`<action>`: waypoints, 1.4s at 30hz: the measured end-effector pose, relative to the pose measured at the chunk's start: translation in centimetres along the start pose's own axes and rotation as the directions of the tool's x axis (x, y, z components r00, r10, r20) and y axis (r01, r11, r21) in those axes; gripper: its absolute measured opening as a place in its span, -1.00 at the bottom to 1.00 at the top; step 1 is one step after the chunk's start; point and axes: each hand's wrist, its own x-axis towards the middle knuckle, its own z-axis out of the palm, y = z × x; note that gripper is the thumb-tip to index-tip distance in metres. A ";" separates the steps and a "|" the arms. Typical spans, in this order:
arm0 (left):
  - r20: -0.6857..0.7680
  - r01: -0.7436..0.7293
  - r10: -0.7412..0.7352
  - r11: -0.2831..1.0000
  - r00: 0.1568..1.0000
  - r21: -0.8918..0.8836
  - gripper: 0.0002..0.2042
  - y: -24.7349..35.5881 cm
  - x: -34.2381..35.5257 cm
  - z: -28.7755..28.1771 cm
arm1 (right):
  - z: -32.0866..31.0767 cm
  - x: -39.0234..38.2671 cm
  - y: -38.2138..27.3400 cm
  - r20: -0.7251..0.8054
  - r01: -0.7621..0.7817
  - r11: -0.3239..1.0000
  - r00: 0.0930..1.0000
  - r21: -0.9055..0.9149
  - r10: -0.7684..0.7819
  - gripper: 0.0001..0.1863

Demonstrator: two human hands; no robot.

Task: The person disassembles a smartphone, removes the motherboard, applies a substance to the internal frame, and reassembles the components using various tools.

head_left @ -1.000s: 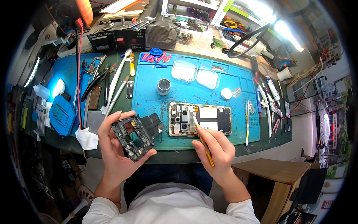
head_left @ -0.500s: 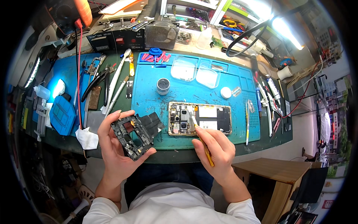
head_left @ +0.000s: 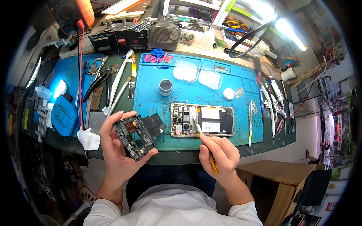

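Observation:
My left hand [head_left: 118,160] grips a black phone inner cover [head_left: 132,140] by its edges, tilted above the mat's front left edge. A dark flexible sheet [head_left: 154,124] sticks out from the cover's right side. In my right hand [head_left: 223,155] is a slim blade tool [head_left: 198,129] with a yellow handle, its pale flat blade pointing away from me. The blade is over the opened phone [head_left: 226,126], beside the camera modules; whether it touches cannot be told. The phone lies lengthwise across the mat, its cameras at the left and battery at the right.
A blue work mat [head_left: 181,98] covers the bench. On it are a dark-filled jar [head_left: 165,87], clear plastic trays [head_left: 210,77] and a small white lid [head_left: 228,93]. Pliers [head_left: 98,81] and tweezers lie left; several tools lie right. A crumpled white tissue [head_left: 88,139] rests near my left hand.
My right hand has shifted slightly right and toward me, drawing the blade tool back a little over the phone. My left hand and the cover have stayed nearly still.

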 end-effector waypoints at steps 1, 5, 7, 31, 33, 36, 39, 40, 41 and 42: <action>-0.001 0.009 -0.009 1.000 1.000 -0.009 0.09 0.0 0.0 0.0 | 0.1 -0.2 0.1 -0.018 0.003 1.000 1.000 0.001 -0.003 -0.69; 0.004 -0.016 0.016 0.999 1.000 0.029 0.08 0.0 0.0 0.0 | 0.3 0.3 0.1 -0.026 -0.001 1.000 1.000 -0.002 0.001 -0.72; 0.005 -0.025 0.024 0.999 1.000 0.045 0.08 0.0 0.1 -0.1 | 0.2 0.2 0.0 -0.020 0.002 1.000 1.000 -0.008 -0.002 -0.71; -0.001 0.014 -0.014 1.000 1.000 0.004 0.07 0.1 0.0 0.0 | -0.1 -0.4 0.0 0.017 0.133 0.987 0.991 -0.091 -0.132 -0.72; -0.003 0.020 -0.020 1.000 1.000 0.009 0.07 0.1 0.0 0.1 | -0.1 -0.5 0.1 0.016 0.142 0.985 0.990 -0.094 -0.141 -0.71; 0.000 0.017 -0.017 1.000 1.000 0.021 0.07 0.2 0.1 0.1 | -0.1 -0.6 0.2 0.028 0.145 0.985 0.989 -0.092 -0.143 -0.72; -0.001 0.019 -0.019 1.000 1.000 0.016 0.07 0.2 0.1 0.1 | -0.2 -0.7 0.1 0.017 0.151 0.983 0.989 -0.102 -0.150 -0.72; -0.001 0.022 -0.022 1.000 1.000 0.013 0.07 0.2 0.1 0.1 | -0.2 -0.8 0.1 0.002 0.147 0.984 0.989 -0.102 -0.148 -0.72; -0.002 0.020 -0.020 1.000 1.000 0.013 0.07 0.2 0.1 0.1 | -0.2 -0.8 0.2 -0.014 0.144 0.984 0.989 -0.101 -0.146 -0.72; -0.004 0.019 -0.019 1.000 1.000 0.013 0.07 0.2 0.1 0.1 | -0.1 -0.7 0.1 -0.002 0.145 0.984 0.989 -0.101 -0.146 -0.72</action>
